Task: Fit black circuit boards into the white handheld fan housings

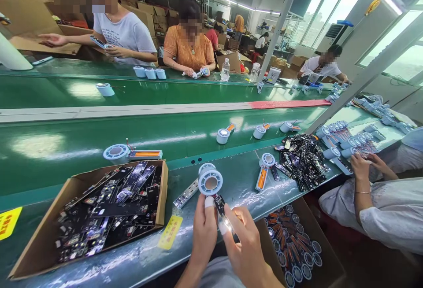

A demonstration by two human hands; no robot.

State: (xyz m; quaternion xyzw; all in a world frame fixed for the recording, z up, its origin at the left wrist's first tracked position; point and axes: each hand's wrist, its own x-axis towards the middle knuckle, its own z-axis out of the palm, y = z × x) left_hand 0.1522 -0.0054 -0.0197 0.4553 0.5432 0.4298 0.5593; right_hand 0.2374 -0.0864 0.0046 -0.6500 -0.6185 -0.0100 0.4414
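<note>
My left hand (pixel 203 228) is closed around a light-blue housing with a round, ringed head (pixel 210 183), held upright above the bench edge. A narrow black circuit board (pixel 219 204) lies along its handle, and my right hand (pixel 245 241) pinches the lower part of it. A bright white light shines between my right fingers. White covers wrap the left thumb and a right fingertip. Just behind, another round-headed light-blue unit (pixel 187 192), with a pale strip of round spots, rests on the bench. My fingers hide most of the handle.
A cardboard box (pixel 166 191) of black boards stands left, beside a yellow label (pixel 170 232). On the right are a heap of boards (pixel 301 158) and an orange-striped unit (pixel 262 175). More units ride the green conveyor (pixel 185 125). A co-worker's hands (pixel 363 164) work at right; others sit opposite.
</note>
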